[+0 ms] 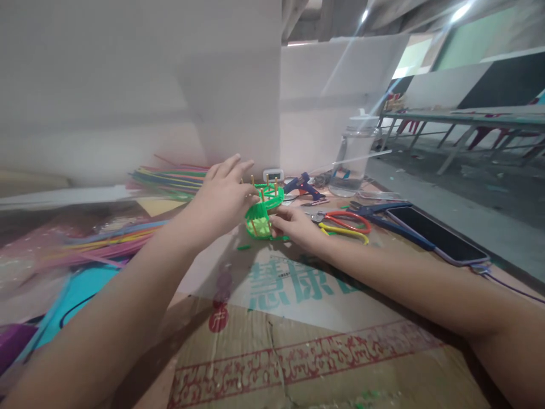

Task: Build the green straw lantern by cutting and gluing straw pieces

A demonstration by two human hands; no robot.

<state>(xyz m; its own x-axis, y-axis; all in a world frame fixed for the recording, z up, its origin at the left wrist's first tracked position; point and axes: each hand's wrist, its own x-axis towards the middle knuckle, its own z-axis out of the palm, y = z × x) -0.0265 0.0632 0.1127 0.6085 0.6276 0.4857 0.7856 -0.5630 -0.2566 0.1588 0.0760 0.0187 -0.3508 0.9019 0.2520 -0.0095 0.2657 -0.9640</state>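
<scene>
A small craft piece of green pipe cleaners (258, 211), with several upright tan sticks and a yellow-green patch low at its front, stands on the cardboard. Around its upper left is my left hand (230, 190), fingers spread and thumb close against the piece; whether the thumb touches it I cannot tell. My right hand (293, 224) is closed in a pinch at the lower right side of the piece, its fingertips partly hidden. A short green scrap (243, 247) lies just in front.
Red-handled pliers (347, 220), yellow-handled scissors (344, 232) and a phone (438, 233) lie at right. Behind stand a blue glue gun (304, 184), a small white digital device (273, 175) and a clear water jug (351, 156). Coloured pipe cleaners (170, 180) lie at left. Printed cardboard (238, 346) covers the front.
</scene>
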